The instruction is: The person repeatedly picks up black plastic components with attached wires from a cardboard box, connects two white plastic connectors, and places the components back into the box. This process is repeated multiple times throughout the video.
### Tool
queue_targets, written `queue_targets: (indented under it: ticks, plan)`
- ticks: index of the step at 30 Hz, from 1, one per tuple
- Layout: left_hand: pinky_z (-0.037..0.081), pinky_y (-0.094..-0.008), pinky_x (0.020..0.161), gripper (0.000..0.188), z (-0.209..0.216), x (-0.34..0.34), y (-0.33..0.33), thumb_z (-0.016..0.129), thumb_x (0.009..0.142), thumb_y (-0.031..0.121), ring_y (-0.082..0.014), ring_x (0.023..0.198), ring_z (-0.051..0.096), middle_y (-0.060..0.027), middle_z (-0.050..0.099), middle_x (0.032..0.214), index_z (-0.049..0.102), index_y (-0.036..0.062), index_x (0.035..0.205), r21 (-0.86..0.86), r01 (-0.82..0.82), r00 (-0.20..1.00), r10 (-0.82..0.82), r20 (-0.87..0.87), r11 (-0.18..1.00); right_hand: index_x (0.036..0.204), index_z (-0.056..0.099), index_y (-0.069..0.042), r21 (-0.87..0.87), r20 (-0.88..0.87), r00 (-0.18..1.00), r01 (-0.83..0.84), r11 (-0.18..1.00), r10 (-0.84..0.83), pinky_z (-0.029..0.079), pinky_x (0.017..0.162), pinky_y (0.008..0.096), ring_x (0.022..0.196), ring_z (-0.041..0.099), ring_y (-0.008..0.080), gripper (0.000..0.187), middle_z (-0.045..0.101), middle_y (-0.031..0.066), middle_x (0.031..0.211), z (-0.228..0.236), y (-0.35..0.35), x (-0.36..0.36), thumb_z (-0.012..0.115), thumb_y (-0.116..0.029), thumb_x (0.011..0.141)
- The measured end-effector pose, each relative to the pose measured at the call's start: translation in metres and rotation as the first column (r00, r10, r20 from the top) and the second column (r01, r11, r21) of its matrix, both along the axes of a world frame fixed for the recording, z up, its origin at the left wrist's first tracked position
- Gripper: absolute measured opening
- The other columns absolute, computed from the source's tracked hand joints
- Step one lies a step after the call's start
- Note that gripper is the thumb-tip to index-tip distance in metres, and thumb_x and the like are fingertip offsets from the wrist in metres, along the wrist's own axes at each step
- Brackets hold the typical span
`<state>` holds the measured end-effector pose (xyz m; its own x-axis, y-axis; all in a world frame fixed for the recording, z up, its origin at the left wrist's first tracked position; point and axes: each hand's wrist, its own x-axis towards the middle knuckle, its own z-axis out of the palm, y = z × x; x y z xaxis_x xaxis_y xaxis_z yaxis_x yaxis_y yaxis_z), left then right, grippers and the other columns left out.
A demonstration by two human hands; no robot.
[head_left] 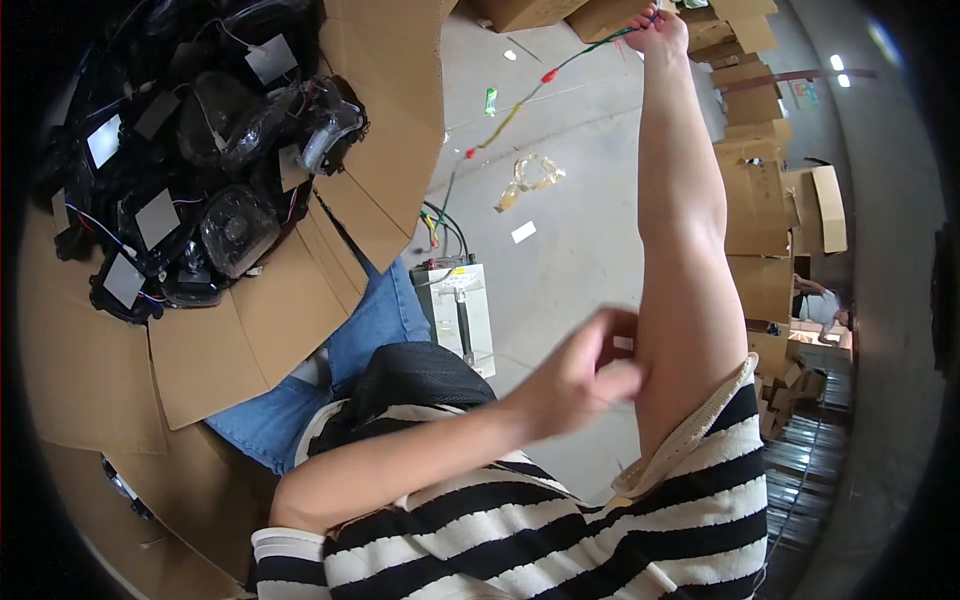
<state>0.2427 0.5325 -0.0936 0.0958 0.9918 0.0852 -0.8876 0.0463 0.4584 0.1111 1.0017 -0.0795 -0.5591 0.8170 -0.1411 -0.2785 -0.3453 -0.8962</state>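
My right arm stretches far out over the floor, and my right hand (657, 27) is closed on a thin bundle of wires (520, 100) with green, yellow and red sections. The wires run down from it to a small grey-white box-shaped device (458, 305) on the floor by my knee. My left hand (580, 375) reaches across my striped shirt, fingers curled against the inside of my right upper arm, holding nothing.
A large open cardboard box (385, 120) at left holds several black lamp-like parts (210, 150) with wiring. Stacked cardboard boxes (760, 160) line the right side. Scraps of plastic and paper (530, 175) lie on the concrete floor. Another person (825, 305) is at far right.
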Motion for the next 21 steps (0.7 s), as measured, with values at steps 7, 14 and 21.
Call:
queue_targets:
  ticks: [7,14,21]
  plan:
    - [0.045,-0.0299,0.080,0.035,-0.008,0.006,-0.019,0.038,0.078,-0.005,-0.0162,0.090,0.052,-0.0091,0.049,0.102,0.037,-0.0016,0.113,0.111,0.252,0.968,-0.250,-0.035,0.961,0.062,0.038,-0.014,0.035,0.002,0.997,-0.078,0.996,0.078,0.024,0.039,0.0259,0.041,0.026,0.0122,0.008,0.033,-0.0023,0.050,-0.003,-0.002,-0.001,0.043,-0.013,0.068]
    - [0.039,-0.0351,0.088,0.047,-0.011,0.007,-0.007,0.042,0.074,-0.005,-0.0228,0.108,0.043,-0.0114,0.041,0.119,0.033,0.0005,0.120,0.040,-0.061,0.990,0.056,0.126,0.997,0.067,0.040,-0.012,-0.002,0.035,0.996,-0.078,0.997,0.078,0.025,0.039,0.0263,0.042,0.028,0.0130,0.003,0.035,-0.0001,0.052,-0.012,-0.014,-0.010,0.041,-0.013,0.070]
    - [0.046,-0.0285,0.066,0.013,-0.022,-0.053,-0.056,0.051,0.075,0.007,-0.0230,0.074,0.055,-0.0118,0.053,0.087,0.054,0.0017,0.086,0.270,0.058,0.713,0.149,-0.685,0.961,0.089,0.049,0.000,0.212,-0.027,0.933,-0.345,0.914,0.359,0.032,0.051,0.0239,0.055,0.037,0.0107,0.017,0.043,0.0016,0.067,0.008,-0.087,0.028,0.044,-0.016,0.085]
